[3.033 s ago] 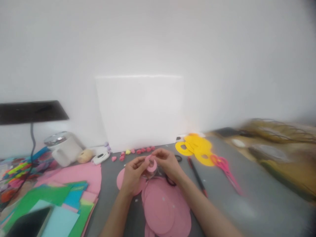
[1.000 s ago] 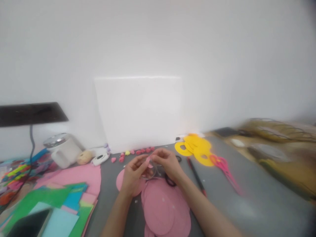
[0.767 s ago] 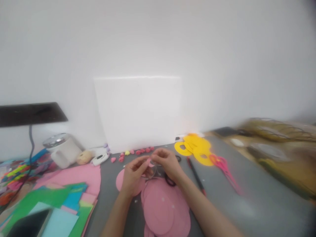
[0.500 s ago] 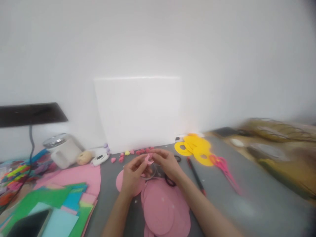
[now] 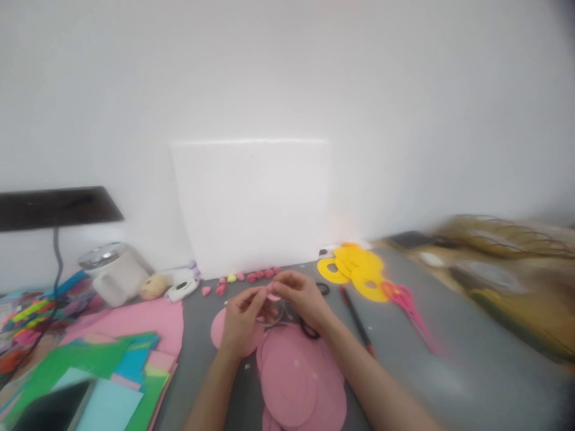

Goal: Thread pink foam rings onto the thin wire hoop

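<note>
Between the fingertips of both hands is a small piece of pink paper (image 5: 272,293), mostly hidden by the fingers. My left hand (image 5: 245,314) pinches its left side, and my right hand (image 5: 302,296) pinches it from the right. Below them lies a pile of pink paper circles (image 5: 290,383), with a single pink circle (image 5: 218,328) partly behind my left hand. Dark-handled scissors (image 5: 309,328) rest on the table under my right hand, partly covered by it. Small red and pink pieces (image 5: 258,275) line up beyond the hands.
Yellow paper rings (image 5: 359,266), pink scissors (image 5: 411,311) and a black-and-red pen (image 5: 358,320) lie to the right. On the left are coloured paper sheets (image 5: 85,353), a dark phone-like object (image 5: 56,410) and a white mug (image 5: 112,278). A white board (image 5: 254,206) leans on the wall.
My fingertips have come closer together around the pink paper piece, so less of it shows. Everything else on the table stays where it was.
</note>
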Available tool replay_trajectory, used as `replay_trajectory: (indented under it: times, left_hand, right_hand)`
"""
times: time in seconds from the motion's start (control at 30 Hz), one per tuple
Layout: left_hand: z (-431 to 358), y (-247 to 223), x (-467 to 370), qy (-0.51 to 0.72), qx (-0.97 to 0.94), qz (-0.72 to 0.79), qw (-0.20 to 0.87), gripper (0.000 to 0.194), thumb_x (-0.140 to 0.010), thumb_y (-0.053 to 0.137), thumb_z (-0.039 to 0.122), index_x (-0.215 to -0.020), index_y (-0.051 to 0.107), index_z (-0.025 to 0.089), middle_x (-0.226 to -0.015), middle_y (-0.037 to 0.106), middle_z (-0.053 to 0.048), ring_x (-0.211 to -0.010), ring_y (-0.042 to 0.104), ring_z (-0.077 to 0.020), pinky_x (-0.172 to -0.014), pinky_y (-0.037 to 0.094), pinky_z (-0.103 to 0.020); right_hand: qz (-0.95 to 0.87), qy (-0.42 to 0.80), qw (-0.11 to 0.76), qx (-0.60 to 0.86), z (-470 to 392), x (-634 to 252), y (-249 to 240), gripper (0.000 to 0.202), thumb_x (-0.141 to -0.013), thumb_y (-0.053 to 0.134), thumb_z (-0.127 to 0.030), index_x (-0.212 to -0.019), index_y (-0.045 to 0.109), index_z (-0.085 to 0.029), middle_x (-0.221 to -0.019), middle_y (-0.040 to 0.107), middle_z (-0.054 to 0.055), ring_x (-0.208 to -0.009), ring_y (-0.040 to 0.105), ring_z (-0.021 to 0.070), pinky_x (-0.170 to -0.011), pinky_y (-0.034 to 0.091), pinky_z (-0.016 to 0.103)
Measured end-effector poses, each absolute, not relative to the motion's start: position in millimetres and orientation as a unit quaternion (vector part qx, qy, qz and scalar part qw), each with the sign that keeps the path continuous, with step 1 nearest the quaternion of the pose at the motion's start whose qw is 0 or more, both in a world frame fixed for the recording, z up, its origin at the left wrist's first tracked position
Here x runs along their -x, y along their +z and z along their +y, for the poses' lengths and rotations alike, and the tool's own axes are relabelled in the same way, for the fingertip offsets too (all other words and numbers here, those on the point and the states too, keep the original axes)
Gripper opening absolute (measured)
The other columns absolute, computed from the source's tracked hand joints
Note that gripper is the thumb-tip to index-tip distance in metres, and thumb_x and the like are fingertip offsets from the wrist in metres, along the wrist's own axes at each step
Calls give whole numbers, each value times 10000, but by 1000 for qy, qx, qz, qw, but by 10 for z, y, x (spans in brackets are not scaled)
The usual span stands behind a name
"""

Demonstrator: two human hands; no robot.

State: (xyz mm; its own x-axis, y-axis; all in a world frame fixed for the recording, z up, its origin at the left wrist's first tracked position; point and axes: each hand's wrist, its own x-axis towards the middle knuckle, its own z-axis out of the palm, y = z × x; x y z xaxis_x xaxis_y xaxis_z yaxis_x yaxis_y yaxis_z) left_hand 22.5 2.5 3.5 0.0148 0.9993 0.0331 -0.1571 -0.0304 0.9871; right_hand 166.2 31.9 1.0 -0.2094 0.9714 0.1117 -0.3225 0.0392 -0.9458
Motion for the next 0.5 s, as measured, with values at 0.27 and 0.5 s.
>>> replay_trajectory:
  times: [0.27,0.5]
  left_hand:
    - [7,53,-228,534,-486,438,535,205,-722,640,325,-818,694,152,-545,644,-25,-469,565,-123,-478,448,-224]
    - [5,34,-232,537,-495,454,510,177,-693,680,295,-789,686,147,-557,653,-20,-489,570,-123,-487,458,-220]
  right_hand:
    - [-488,609,528,335,329,-1673,-24,190,-655,727,-291,-758,631,-164,-668,642,-10,-633,575,111,-624,444,232]
    - [-495,600,525,346,329,-1664,15,194,-662,711,-334,-710,649,-157,-674,651,3,-648,582,125,-668,468,260]
